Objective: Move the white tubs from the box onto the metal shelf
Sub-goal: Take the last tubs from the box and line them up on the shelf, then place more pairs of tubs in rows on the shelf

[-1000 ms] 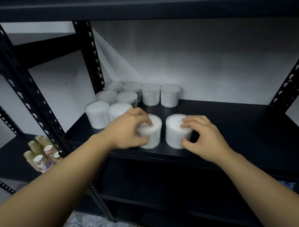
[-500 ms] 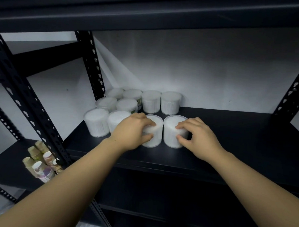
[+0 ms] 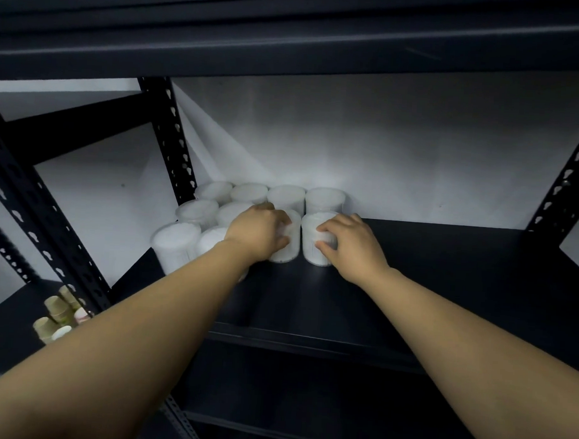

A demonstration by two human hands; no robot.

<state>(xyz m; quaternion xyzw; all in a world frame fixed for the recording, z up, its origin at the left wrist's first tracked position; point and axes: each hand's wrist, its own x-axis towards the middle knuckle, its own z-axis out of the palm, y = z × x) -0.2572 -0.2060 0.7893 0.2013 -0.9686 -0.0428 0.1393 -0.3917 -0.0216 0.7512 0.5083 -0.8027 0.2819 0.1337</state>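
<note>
Both arms reach over the dark metal shelf, and each hand is curled round its own white tub: the left hand grips the left tub from above and the side, thumb low on its front wall, while the right hand holds the right tub with fingers over its lid and thumb against its side. The two tubs stand upright on the shelf, just beside each other, nearly touching. Behind and to the left of them stands a cluster of more white tubs, packed into the back left corner against the pale wall: a back row of four, two in the next row, and two nearer the front edge, the left forearm crossing over one of these. The held tubs stand right in front of the back row and close beside the second row. A perforated black upright rises behind the cluster, another upright stands at the far right, and an upper shelf beam runs across the top. On a lower shelf at the left lies a bunch of paper cups. Compared with the earlier frames, the two held tubs have gone from near the front edge to deep on the shelf, up against the cluster, and the gap between them has narrowed.
</note>
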